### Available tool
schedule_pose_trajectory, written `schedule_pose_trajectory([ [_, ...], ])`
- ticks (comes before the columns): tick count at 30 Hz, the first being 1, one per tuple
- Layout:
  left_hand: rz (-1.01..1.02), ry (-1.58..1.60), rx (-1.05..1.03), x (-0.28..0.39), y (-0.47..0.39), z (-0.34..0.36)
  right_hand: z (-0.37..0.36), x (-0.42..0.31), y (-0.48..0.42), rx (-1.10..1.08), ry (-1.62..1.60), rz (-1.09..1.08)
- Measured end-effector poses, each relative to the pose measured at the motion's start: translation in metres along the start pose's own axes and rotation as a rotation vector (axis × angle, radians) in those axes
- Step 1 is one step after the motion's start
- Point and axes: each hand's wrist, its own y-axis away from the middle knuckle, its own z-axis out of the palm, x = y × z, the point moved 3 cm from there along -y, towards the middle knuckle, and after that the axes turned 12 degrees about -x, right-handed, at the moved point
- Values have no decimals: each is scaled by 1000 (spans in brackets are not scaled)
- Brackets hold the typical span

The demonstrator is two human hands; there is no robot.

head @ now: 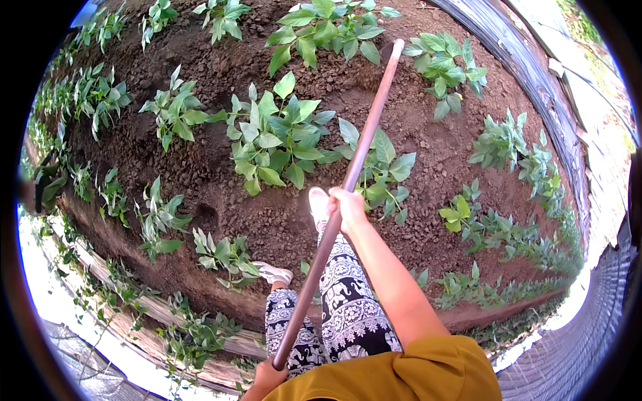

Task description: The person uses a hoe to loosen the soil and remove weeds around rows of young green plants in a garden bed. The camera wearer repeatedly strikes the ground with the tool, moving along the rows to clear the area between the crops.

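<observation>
A long-handled tool with a wooden handle (370, 123) runs diagonally across the view. Its head, at the top, lies at the soil (368, 80) between two leafy green plants; the head is mostly hidden, so its kind is unclear. My right hand (347, 208) grips the handle near the middle of the view, above my right shoe (319, 203). Low in the view, my left hand (271, 375) is closed round the handle's lower end. A large leafy plant (281, 138) grows to the left of the handle, and a smaller one (386, 168) stands partly behind it.
Rows of leafy plants (180, 110) spread over the brown, crumbly soil. My left shoe (273, 273) stands beside a low plant (228, 258). Dark plastic sheeting (531, 75) edges the bed on the right. Weathered boards (150, 311) and trailing vines run along the lower left.
</observation>
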Motion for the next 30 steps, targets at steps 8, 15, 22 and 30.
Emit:
schedule_pose_trajectory([
  [8, 112, -165, 210, -24, -122, 9, -9, -17, -29, 169, 8, -68],
  [15, 259, -5, 128, 131, -176, 22, -42, -164, -74, 201, 200, -329],
  [22, -51, 30, -118, 38, -94, 22, -49, -17, -63, 202, 218, -87],
  [30, 8, -150, 83, -71, -91, 25, -20, 37, 7, 166, -75, 39],
])
